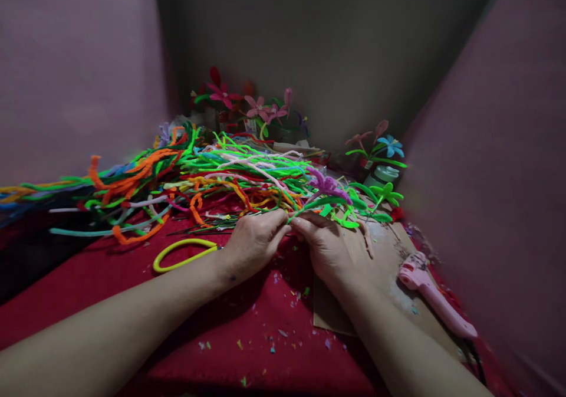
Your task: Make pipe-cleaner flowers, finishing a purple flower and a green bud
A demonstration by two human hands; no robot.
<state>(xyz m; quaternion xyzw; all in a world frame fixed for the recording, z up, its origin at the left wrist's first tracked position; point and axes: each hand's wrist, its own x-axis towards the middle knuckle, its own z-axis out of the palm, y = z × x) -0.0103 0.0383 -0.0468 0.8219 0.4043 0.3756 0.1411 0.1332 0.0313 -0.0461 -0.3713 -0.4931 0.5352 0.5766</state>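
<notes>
My left hand and my right hand meet in the middle over the red cloth, fingers pinched together. Both grip the green stem of a pipe-cleaner flower with a purple bloom that sticks up and to the right from my fingertips. Green pipe-cleaner leaves spread beside the stem. Just behind my hands lies a big heap of coloured pipe cleaners. A yellow pipe-cleaner loop lies left of my left wrist.
A pink glue gun lies on a cardboard sheet at the right. Finished pipe-cleaner flowers stand at the back and back right. Small scraps litter the red cloth. Walls close in on both sides.
</notes>
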